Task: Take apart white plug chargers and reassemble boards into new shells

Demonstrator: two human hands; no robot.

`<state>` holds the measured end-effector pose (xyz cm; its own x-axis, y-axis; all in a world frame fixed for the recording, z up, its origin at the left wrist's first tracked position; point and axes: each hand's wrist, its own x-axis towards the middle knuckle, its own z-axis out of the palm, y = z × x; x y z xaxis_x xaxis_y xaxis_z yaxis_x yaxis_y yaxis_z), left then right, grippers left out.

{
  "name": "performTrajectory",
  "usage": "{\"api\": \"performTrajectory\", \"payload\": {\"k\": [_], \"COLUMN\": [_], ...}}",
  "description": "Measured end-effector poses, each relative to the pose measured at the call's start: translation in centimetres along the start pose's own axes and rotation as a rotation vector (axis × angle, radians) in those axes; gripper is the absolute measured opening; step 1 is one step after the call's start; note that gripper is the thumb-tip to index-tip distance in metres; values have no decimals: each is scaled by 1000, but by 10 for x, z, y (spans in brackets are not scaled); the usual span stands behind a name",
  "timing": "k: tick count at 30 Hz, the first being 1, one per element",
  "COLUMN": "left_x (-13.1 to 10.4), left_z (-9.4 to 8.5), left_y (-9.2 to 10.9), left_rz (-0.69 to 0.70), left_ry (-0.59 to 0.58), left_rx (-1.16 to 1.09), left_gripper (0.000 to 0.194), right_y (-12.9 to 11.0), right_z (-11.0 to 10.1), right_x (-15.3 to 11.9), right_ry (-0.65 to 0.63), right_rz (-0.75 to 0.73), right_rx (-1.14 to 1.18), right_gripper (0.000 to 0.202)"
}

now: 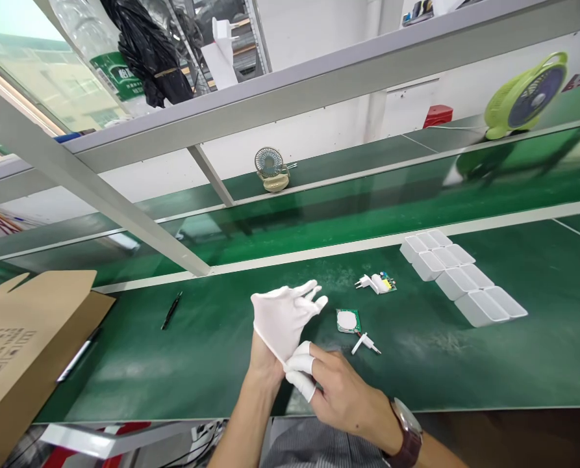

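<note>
My left hand point(284, 318) is partly inside a white glove point(273, 315), its fingers apart and pointing toward the right. The glove looks loose along the hand's far edge. My right hand point(341, 383) pinches the glove's cuff at the left wrist. White finger cots point(303, 383) cover the thumb and a finger or more of the right hand. Just beyond the hands lies a green circuit board with a white round pad point(348, 321), next to a white plug piece point(366, 343). Farther back rests another white plug point(377, 283) with a circuit board attached.
Clear plastic boxes point(458, 276) stand in a staggered row at right. On the left are an open cardboard box point(21, 344), a black pen point(171, 311) and a white-and-black pen-like item point(79, 354). Small fan point(270, 166), green fan point(528, 97) and shelf posts stand behind.
</note>
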<state>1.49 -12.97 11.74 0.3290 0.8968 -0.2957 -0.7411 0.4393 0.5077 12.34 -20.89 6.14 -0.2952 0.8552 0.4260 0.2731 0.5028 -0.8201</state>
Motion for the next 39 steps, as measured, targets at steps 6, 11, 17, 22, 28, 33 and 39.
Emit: {"api": "performTrajectory", "payload": {"k": [6, 11, 17, 22, 28, 33, 39], "left_x": [-1, 0, -1, 13, 23, 12, -1], "left_z": [13, 3, 1, -7, -14, -3, 11], "left_y": [5, 5, 6, 5, 11, 18, 16], "left_rz": [-107, -180, -197, 6, 236, 140, -91], "left_ry": [-92, -94, -79, 39, 142, 23, -158], "left_rx": [102, 1, -55, -110, -177, -142, -20], "left_gripper": [45, 36, 37, 27, 14, 22, 55], "right_y": [0, 1, 4, 4, 7, 11, 3], "right_z": [0, 0, 2, 3, 4, 14, 12], "right_x": [3, 3, 2, 4, 7, 7, 3], "right_ry": [-3, -11, -27, -42, -13, -45, -155], "right_rz": [-6, 2, 39, 53, 85, 93, 95], "right_rx": [-13, -20, 17, 88, 114, 152, 157], "right_gripper": [22, 21, 20, 20, 21, 20, 16]}}
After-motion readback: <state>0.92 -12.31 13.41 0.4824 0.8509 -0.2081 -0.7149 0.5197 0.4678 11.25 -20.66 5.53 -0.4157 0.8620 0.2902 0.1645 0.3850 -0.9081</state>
